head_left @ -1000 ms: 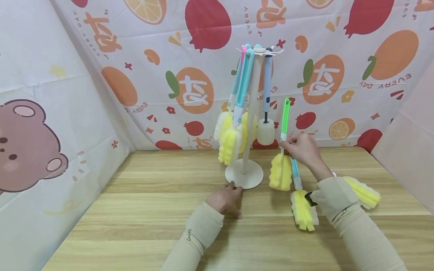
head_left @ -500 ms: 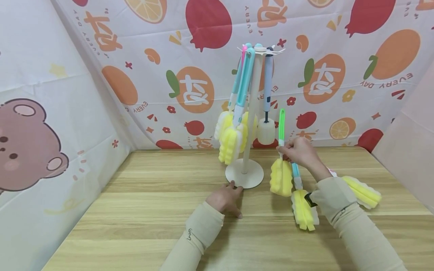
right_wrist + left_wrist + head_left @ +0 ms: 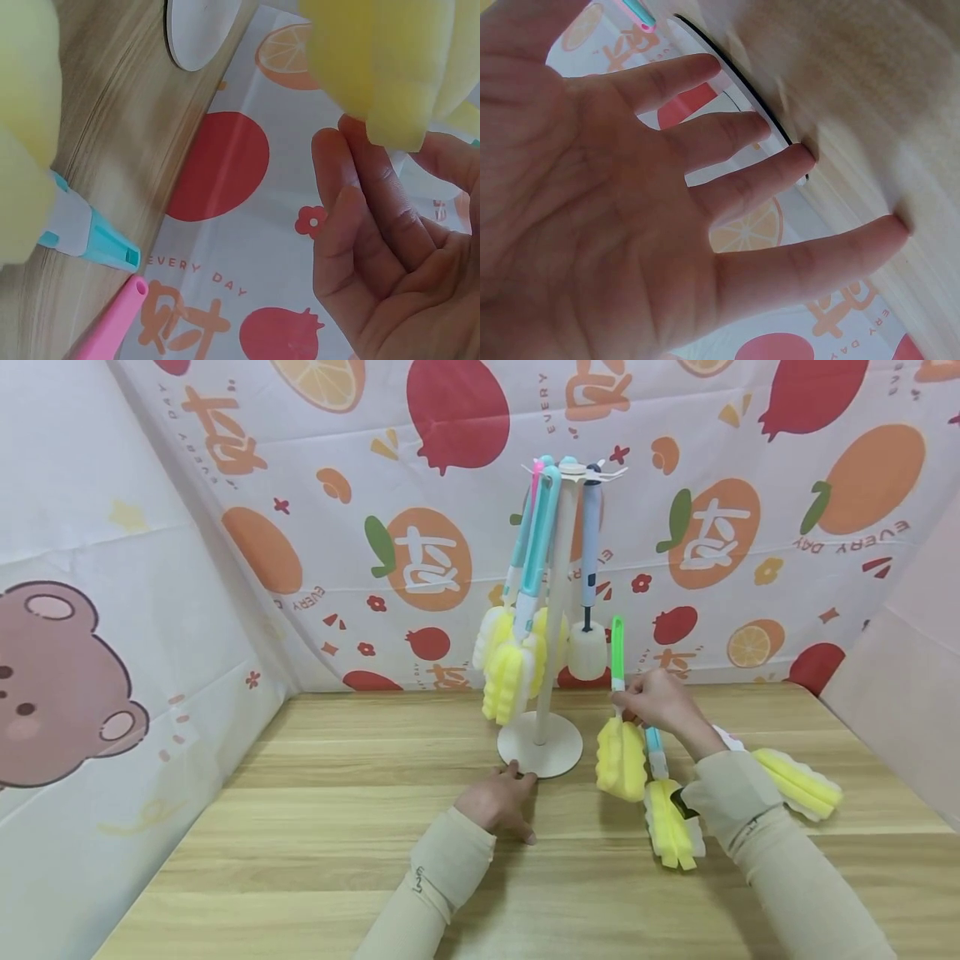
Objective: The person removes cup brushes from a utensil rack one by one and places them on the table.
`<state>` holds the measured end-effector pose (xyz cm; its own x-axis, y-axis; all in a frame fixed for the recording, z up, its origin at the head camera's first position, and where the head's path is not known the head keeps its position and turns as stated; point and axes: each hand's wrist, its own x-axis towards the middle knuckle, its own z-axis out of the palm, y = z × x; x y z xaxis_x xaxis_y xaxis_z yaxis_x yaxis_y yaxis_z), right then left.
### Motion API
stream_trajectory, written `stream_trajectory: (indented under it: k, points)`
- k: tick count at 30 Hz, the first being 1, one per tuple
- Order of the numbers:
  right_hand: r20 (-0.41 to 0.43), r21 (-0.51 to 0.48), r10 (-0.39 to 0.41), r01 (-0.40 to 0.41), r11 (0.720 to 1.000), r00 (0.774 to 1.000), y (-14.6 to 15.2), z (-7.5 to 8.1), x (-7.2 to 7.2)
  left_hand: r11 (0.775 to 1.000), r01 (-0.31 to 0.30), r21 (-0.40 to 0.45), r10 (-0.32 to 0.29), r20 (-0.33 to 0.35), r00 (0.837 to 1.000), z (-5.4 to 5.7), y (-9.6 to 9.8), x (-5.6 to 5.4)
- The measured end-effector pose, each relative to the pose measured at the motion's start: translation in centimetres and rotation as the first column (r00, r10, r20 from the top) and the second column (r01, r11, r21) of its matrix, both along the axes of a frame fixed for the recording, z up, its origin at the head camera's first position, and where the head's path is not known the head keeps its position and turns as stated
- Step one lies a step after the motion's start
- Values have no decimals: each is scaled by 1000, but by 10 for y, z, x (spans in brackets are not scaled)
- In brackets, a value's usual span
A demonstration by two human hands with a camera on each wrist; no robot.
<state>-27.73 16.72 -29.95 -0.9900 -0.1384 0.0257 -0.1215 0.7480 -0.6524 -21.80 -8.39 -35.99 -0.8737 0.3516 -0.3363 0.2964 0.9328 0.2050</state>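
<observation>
My right hand pinches a sponge brush with a green handle by its white neck, holding it upright above the table. Its yellow sponge head hangs below the fingers and fills the upper right of the right wrist view. With straight, spread fingers, my left hand rests at the front edge of the white round base of a rack. In the left wrist view the left fingertips touch the base rim and the table. Several brushes hang from the rack's top, among them a teal-handled one and a blue-handled one.
A teal-handled sponge brush lies on the wooden table beneath the right wrist. Farther right lies another yellow-and-white sponge brush, whose pink handle shows in the right wrist view. A fruit-printed cloth stands behind the table.
My right hand has lowered the green-handled brush and shifted it slightly left. The brush has turned from a slight slant to nearly upright. My left hand has stayed at the base.
</observation>
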Motion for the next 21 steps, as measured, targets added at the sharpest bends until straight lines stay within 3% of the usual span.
stream_trajectory:
  k: [21]
  points:
    - [99,23,20,-22,999,995,-4,-8,-6,1000,24,-17,-24,-14,1000,0,0,-1]
